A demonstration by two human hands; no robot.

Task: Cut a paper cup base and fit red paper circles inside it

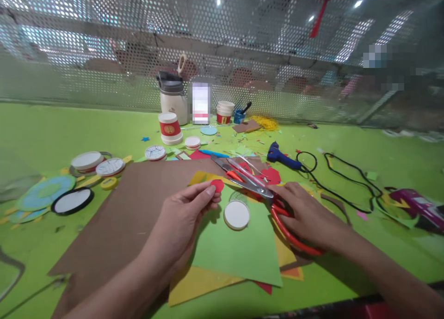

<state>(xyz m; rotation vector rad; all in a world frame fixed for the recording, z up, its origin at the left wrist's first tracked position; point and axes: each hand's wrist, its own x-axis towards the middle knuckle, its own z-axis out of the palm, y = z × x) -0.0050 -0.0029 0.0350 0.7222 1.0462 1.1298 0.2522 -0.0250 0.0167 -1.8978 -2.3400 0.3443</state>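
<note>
Between the thumb and fingers of my left hand [185, 217] is a small, roundish piece of red paper [217, 186]. My right hand [300, 208] grips the red-handled scissors [291, 238], whose blades point left toward the red paper. Under the blades, a white round disc [236, 215] rests on a sheet of green paper [239, 259]. Yellow paper [204, 284] sticks out from beneath the green sheet. Just beyond the scissors lies a utility knife [225, 165], close to a pen-like stick [244, 170].
Brown cardboard [138, 203] covers the middle left. A blue glue gun [282, 157] with a black cord lies right, a purple tool [419, 208] farther right. Behind stand a white jug [171, 97], a red-banded cup [169, 127] and a phone [201, 101]. Round lids [86, 161] lie left.
</note>
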